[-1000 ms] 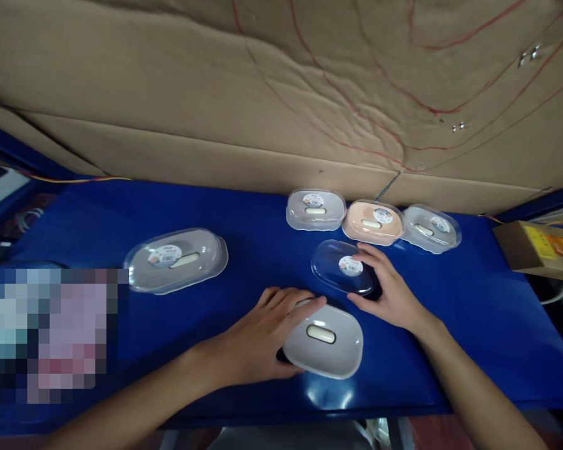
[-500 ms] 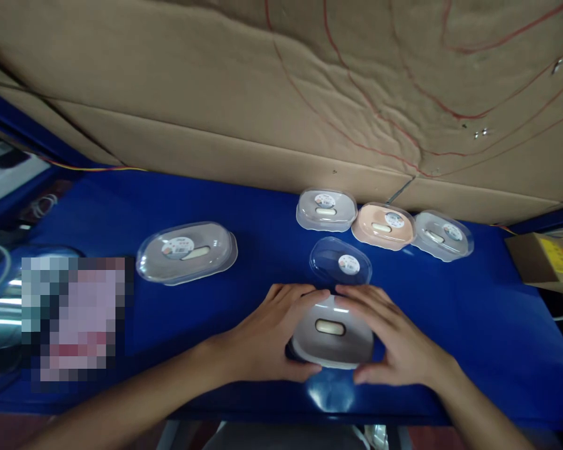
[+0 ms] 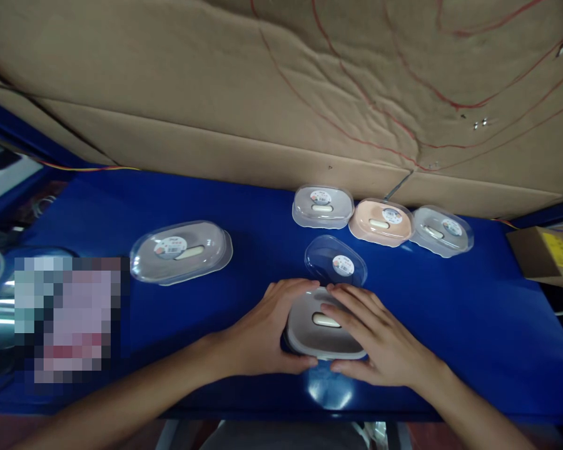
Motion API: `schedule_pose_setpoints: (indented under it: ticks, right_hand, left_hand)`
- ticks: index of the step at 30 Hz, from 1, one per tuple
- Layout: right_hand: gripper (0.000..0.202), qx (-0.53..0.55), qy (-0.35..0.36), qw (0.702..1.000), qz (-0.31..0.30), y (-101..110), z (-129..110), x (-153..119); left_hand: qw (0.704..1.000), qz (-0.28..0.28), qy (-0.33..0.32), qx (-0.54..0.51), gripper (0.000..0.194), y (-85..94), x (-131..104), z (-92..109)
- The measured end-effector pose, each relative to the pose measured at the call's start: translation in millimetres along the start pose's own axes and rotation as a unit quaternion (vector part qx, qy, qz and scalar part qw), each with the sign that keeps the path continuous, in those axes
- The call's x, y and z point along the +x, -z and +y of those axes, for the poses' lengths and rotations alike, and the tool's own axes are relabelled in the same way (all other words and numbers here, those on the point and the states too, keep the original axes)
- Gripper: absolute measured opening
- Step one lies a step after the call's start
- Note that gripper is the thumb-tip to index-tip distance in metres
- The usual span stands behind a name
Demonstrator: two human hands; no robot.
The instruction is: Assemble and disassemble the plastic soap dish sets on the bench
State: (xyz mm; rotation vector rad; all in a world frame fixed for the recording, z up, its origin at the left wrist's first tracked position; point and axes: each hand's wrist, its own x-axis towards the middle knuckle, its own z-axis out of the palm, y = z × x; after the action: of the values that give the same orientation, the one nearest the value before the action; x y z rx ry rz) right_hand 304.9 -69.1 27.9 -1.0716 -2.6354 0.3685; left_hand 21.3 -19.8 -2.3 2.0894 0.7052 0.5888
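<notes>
A grey oval box (image 3: 303, 330) with a cream oblong inset on its top sits near the table's front edge. My left hand (image 3: 269, 331) wraps round its left side, fingers behind and thumb along the front. My right hand (image 3: 380, 337) grips the right side, with spread fingers reaching over the top and the thumb at the front edge. These fingers hide the box's right part. Just behind the box lies a clear plastic cover (image 3: 323, 255) bearing a round white sticker.
Along the cardboard wall (image 3: 192, 94) stand a grey covered box (image 3: 304, 215), a peach one (image 3: 366, 228) and another grey one (image 3: 443, 244). One more grey covered box (image 3: 201, 265) lies left on the blue table (image 3: 450, 325). A cardboard carton (image 3: 528, 256) stands far right.
My right hand has moved left and inward, its fingers now lying over the box's top, partly over the cream inset. My left hand keeps its grip. The view has shifted slightly.
</notes>
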Motion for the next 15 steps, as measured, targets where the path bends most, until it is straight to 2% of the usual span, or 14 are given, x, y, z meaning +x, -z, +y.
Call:
schedule_pose_setpoints:
  ticks: [5, 12, 15]
  right_hand:
    - [0.073, 0.03, -0.003, 1.0, -0.005, 2, 7, 1]
    - [0.066, 0.053, -0.031, 0.998, 0.024, 10, 23, -3]
    - [0.063, 0.032, -0.053, 0.996, 0.058, 13, 33, -5]
  left_hand:
    - [0.999, -0.027, -0.021, 0.041, 0.112, -1.5, 0, -4]
    - [0.992, -0.069, 0.016, 0.102, 0.146, 4.1, -3, 5]
    - [0.988, -0.083, 0.035, 0.127, 0.146, 9.1, -5, 9]
